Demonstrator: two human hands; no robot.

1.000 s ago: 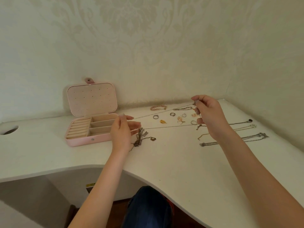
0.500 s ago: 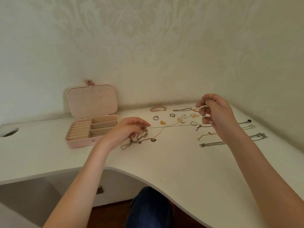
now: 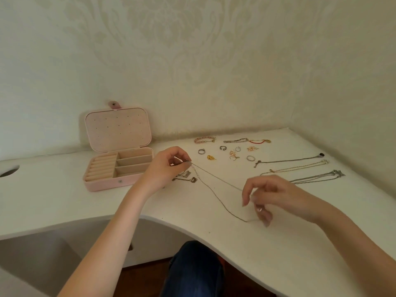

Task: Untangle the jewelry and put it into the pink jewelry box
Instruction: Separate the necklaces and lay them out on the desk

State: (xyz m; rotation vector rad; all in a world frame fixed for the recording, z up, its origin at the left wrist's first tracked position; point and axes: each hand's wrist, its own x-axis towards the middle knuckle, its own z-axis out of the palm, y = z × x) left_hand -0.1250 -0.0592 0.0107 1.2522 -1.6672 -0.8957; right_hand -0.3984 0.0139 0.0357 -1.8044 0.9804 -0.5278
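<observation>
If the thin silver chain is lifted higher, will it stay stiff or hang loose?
The thin silver chain probably hangs limp: it sags in a V between the left hand and the right hand. It looks light and could snag the tangled pieces beside it.

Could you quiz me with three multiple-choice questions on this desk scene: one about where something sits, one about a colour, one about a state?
1. Where is the jewelry box relative to the left hand?
A. to its left
B. to its right
C. under it

2. What colour is the box's outside?
A. blue
B. pink
C. black

3. What state is the box in?
A. shut
B. lid open
C. upside down

Answers:
1 A, it sits left of that hand on the desk.
2 B, its walls and clasp tab are pink.
3 B, the lid stands up, showing bare compartments.
</observation>
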